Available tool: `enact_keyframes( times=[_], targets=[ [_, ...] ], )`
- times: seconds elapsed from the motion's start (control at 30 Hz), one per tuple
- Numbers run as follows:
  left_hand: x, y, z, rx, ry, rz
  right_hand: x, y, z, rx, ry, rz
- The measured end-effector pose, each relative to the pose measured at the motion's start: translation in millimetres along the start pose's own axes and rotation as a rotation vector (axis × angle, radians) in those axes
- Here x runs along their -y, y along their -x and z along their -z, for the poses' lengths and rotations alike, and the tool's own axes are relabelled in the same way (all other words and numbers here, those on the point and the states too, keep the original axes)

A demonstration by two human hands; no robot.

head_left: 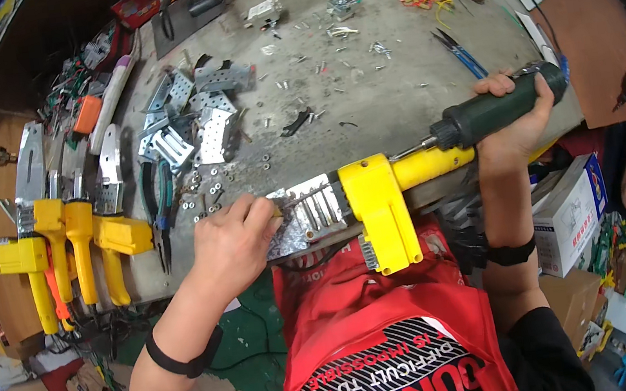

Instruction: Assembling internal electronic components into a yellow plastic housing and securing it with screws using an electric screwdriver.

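Left hand (230,239): curled at plate (315,215), grip unclear | right hand (517,137): grips driver (481,117) | yellow tool (378,196): over counter's (395,101) near edge

Pliers (163,231) lie left of the tool (379,202), the electric screwdriver (488,115) right.

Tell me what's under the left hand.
The metal plate on the yellow tool extends to the left hand; whatever else lies beneath the hand is covered and can't be seen.
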State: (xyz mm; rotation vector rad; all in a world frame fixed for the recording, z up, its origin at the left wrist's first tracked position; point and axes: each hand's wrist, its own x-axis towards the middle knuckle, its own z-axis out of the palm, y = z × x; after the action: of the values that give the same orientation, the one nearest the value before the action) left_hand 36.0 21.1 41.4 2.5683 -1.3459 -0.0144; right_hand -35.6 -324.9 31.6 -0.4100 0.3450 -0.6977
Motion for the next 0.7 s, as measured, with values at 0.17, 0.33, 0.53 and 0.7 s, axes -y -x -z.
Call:
enact_keyframes(
  times=[0.17,0.33,0.53,0.7],
  targets=[
    [-0.6,0.6,-2.6,-0.036,0.019,0.007,5.5,0.5,1.5,0.05,0.028,0.004],
    [-2.9,-0.9,-1.7,-0.008,0.105,0.026,12.2,-5.8,4.1,0.064,0.049,0.011],
    [-1.3,2.8,1.0,-0.065,0.231,0.051,69.7,-27.8,-25.6,0.188,0.369,-0.097],
    [-2.3,8.0,7.6,-0.117,0.285,0.101,137.1,-73.0,-18.9,0.116,1.453,-0.019]
  ],
)
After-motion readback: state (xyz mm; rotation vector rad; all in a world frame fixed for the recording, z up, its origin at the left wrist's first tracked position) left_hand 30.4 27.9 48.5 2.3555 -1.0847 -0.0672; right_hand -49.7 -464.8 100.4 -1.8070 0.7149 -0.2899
